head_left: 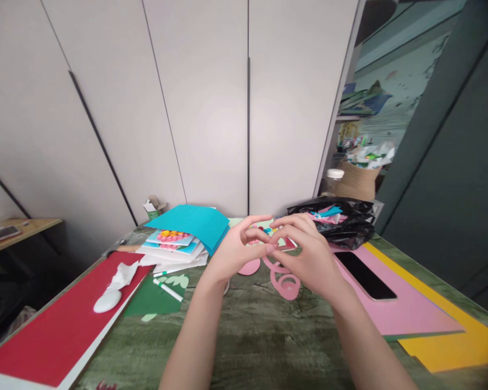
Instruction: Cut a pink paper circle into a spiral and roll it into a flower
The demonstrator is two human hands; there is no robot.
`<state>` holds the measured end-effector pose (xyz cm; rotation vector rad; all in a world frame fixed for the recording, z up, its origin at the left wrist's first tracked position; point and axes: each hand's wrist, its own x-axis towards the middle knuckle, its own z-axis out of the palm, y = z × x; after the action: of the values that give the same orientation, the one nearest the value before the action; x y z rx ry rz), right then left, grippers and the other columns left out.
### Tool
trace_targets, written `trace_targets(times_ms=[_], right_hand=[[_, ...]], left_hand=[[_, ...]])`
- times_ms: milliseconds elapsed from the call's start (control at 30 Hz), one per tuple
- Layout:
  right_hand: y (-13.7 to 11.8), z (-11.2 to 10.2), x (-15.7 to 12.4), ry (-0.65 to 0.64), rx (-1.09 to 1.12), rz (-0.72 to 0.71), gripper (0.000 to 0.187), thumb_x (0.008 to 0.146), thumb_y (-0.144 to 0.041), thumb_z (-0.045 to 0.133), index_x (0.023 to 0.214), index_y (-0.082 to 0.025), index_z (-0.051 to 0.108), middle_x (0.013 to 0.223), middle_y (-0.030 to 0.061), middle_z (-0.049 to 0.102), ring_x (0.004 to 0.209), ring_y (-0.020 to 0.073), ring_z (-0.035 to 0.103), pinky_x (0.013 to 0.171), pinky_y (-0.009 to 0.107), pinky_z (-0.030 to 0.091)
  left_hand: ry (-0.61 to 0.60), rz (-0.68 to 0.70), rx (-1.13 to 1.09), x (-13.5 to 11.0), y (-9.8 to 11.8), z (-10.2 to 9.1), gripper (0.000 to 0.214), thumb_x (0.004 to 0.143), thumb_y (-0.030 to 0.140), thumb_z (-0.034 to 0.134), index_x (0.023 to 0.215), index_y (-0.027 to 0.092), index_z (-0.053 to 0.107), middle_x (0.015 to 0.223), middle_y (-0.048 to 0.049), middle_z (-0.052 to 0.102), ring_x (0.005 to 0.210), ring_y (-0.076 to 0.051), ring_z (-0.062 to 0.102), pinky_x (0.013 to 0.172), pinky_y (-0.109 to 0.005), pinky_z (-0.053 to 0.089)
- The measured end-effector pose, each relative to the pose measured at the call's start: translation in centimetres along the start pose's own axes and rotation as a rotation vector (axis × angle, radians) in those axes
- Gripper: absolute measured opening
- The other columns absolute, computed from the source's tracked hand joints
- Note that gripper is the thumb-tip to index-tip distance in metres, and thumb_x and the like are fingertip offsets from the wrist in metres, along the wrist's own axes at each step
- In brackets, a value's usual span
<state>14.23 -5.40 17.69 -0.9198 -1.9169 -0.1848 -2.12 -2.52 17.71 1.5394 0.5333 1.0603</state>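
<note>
Centrally, your left hand [244, 244] and right hand [305, 246] hang over the table [264, 346], fingers arched, tips drawn narrow and meeting or nearly so. Whether a small piece is pinched between them, you cannot tell: the contact point is tiny and the fingers cover it. Both wrists are raised, perhaps so the fingertips can work finely, free of the surface. Nearest below lie the pink disc [249, 267], by the left wrist, and the pink strip [289, 294], curled into a loop under the right palm. Likely they sit there to be within short reach. Phone [366, 275] rests on the pink sheet [415, 311], itself over the yellow sheet [459, 349]; these seem pushed to the side to leave you working room. Scraps [328, 215] lie in the mouth of the black bag [355, 233], probably gathered as waste. Hidden: most of the pale card [264, 223] behind your fingers, its coloured bits only partly readable; the stack [173, 260] is half covered by the blue sheet [183, 221]. Red sheet [61, 314], far left, nearly meets the frame edge; a dark red bit [106, 385] is cut off below.
</note>
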Motion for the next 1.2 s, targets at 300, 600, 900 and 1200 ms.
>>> trace_targets(times_ms=[300, 600, 900, 1200], right_hand=[[0.5, -0.3, -0.2, -0.132, -0.012, -0.067, 0.017, 0.084, -0.020, 0.057, 0.097, -0.028, 0.066, 0.107, 0.0032, 0.062, 0.098, 0.0209, 0.051, 0.085, 0.040, 0.039], [0.4, -0.1, 0.1, 0.007, -0.023, 0.003, 0.007, 0.073, -0.020, 0.069, 0.071, -0.023, 0.063, 0.098, 0.0022, 0.064, 0.094, 0.0215, 0.054, 0.085, 0.040, 0.038], [-0.2, -0.2, 0.2, -0.013, 0.027, 0.028, 0.018, 0.072, -0.013, 0.066, 0.065, -0.021, 0.052, 0.096, 0.0023, 0.063, 0.094, 0.0219, 0.053, 0.083, 0.040, 0.038], [-0.5, 0.3, 0.1, -0.029, 0.010, 0.020, 0.019, 0.071, -0.011, 0.065, 0.066, -0.021, 0.050, 0.094, 0.0030, 0.063, 0.095, 0.0229, 0.052, 0.082, 0.039, 0.038]], left_hand=[[0.004, -0.006, -0.028, -0.1, 0.0, -0.2, 0.053, 0.069, 0.019, 0.070, 0.119, 0.021, 0.052, 0.077, -0.0006, 0.066, 0.073, -0.012, 0.061, 0.071, -0.026, 0.046], [-0.002, 0.012, -0.054, 0.0, 0.1, -0.1, 0.044, 0.077, 0.029, 0.063, 0.119, 0.019, 0.052, 0.082, -0.0049, 0.069, 0.080, -0.016, 0.063, 0.078, -0.031, 0.047], [-0.072, -0.005, 0.001, -0.1, 0.1, 0.2, 0.052, 0.071, 0.022, 0.068, 0.120, 0.019, 0.050, 0.085, -0.0045, 0.067, 0.087, -0.018, 0.061, 0.083, -0.034, 0.046], [-0.064, 0.007, 0.038, -0.2, 0.1, 0.1, 0.059, 0.066, 0.016, 0.071, 0.120, 0.019, 0.050, 0.080, -0.0014, 0.063, 0.081, -0.014, 0.059, 0.078, -0.030, 0.047]])
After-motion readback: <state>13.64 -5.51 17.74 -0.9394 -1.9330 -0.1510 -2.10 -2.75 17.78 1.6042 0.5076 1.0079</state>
